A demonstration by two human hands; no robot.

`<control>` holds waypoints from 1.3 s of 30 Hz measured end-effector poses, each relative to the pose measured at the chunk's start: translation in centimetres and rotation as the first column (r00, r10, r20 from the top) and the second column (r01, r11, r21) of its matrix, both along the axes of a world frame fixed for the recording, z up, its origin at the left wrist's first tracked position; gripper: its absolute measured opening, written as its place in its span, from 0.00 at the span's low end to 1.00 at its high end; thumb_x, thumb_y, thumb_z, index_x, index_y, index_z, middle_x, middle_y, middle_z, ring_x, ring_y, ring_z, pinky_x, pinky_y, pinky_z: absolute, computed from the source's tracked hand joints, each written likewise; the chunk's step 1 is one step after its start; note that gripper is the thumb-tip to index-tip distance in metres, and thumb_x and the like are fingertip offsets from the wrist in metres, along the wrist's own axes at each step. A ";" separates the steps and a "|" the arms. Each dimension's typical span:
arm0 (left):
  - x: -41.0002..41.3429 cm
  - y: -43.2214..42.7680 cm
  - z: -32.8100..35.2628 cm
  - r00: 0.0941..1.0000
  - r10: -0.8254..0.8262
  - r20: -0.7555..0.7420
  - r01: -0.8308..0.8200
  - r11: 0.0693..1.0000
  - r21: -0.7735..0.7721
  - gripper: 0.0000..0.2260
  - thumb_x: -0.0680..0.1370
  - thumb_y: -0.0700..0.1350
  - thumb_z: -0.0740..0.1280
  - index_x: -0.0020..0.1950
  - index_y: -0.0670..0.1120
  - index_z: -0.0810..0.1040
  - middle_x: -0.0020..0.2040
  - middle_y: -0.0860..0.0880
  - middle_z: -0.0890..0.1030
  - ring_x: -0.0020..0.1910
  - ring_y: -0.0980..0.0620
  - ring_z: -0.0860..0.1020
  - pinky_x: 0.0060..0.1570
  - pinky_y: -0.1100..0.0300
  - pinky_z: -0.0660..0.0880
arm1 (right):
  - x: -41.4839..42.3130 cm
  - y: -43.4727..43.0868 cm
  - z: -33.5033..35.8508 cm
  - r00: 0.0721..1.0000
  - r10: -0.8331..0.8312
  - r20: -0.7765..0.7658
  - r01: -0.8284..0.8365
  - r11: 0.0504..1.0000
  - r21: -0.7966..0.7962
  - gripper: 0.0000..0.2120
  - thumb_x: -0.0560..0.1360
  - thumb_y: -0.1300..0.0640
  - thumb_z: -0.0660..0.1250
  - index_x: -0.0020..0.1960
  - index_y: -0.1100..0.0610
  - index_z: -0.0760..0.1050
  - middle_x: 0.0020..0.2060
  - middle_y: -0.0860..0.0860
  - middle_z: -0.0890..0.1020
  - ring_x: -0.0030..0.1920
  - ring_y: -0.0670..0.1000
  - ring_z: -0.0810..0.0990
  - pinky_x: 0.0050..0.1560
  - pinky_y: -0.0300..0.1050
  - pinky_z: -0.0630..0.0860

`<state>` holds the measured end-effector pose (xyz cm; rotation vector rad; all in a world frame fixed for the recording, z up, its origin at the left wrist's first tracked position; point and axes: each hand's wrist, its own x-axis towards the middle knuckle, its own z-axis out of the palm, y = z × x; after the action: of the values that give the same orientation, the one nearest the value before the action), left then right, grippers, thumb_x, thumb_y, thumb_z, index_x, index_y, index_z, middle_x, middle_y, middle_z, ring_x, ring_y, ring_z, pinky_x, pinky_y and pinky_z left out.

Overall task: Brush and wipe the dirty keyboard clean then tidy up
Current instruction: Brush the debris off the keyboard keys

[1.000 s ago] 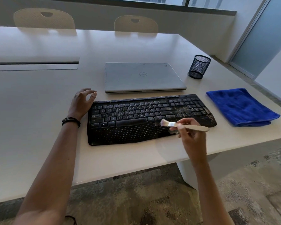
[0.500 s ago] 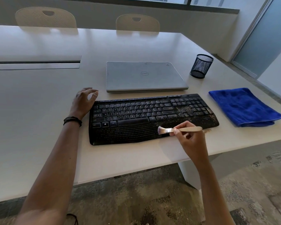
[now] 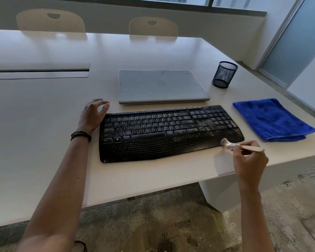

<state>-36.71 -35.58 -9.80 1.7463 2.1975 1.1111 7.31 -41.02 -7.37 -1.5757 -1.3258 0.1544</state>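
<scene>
right grip (image 3: 249, 157): fingertips pinching the brush (image 3: 255, 148) handle, bristles at the keyboard (image 3: 162, 132) edge, 5 o'clock corner. left grip (image 3: 93, 115): fingers loosely curled, holding nothing, resting on the desk (image 3: 44, 128) at the keyboard's 9 o'clock end. step, judged: brushing; crumbs lie around the number pad. next: more sweeps there, then the blue cloth (image 3: 273, 119), 3 o'clock.

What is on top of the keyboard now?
Pale crumbs lie over the right-hand keys and palm rest of the keyboard. The brush, blurred, is at its front right edge. Anything beneath the keys is hidden.
</scene>
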 end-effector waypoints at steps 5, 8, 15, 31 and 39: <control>0.1 -0.1 0.2 1.000 0.000 -0.004 0.000 1.000 0.005 0.14 0.80 0.46 0.61 0.60 0.41 0.79 0.64 0.40 0.75 0.65 0.42 0.71 0.64 0.52 0.66 | -0.3 -0.4 0.6 0.997 -0.076 0.035 0.074 0.996 0.050 0.03 0.74 0.64 0.63 0.44 0.64 0.75 0.35 0.57 0.80 0.32 0.51 0.77 0.33 0.38 0.72; 0.1 -0.1 0.2 1.000 -0.005 -0.001 0.005 1.000 0.009 0.14 0.80 0.46 0.61 0.60 0.41 0.79 0.64 0.40 0.75 0.65 0.43 0.71 0.64 0.52 0.66 | -1.9 -0.6 0.9 0.981 0.176 -0.081 -0.164 0.977 0.139 0.03 0.74 0.65 0.64 0.43 0.60 0.74 0.31 0.47 0.80 0.28 0.41 0.77 0.29 0.28 0.71; 0.3 -0.2 0.3 1.000 0.000 0.003 0.000 1.000 0.005 0.14 0.80 0.46 0.61 0.60 0.41 0.78 0.64 0.40 0.75 0.65 0.42 0.71 0.64 0.51 0.66 | -7.0 -0.7 1.0 0.748 0.627 -0.217 -0.642 0.766 0.001 0.05 0.72 0.62 0.67 0.42 0.53 0.76 0.35 0.51 0.83 0.29 0.57 0.77 0.26 0.52 0.72; 0.0 -0.1 0.1 1.000 0.005 0.009 -0.005 1.000 0.007 0.13 0.80 0.46 0.62 0.59 0.41 0.79 0.63 0.40 0.75 0.64 0.43 0.72 0.64 0.51 0.67 | -6.9 1.1 0.8 0.842 0.532 -0.093 -0.540 0.832 -0.131 0.02 0.72 0.63 0.70 0.44 0.61 0.80 0.34 0.52 0.84 0.31 0.41 0.80 0.28 0.27 0.69; 0.0 -0.1 0.1 1.000 0.004 0.016 -0.003 1.000 -0.003 0.13 0.80 0.47 0.62 0.59 0.42 0.79 0.64 0.41 0.75 0.65 0.43 0.71 0.64 0.48 0.67 | -3.5 2.0 1.3 0.937 0.347 -0.039 -0.350 0.929 -0.121 0.03 0.72 0.63 0.69 0.43 0.62 0.80 0.34 0.51 0.83 0.31 0.38 0.79 0.34 0.25 0.72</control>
<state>-36.72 -35.65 -9.67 1.7270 2.1926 1.1184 3.79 -38.99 -6.06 -1.4247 -1.6016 0.4795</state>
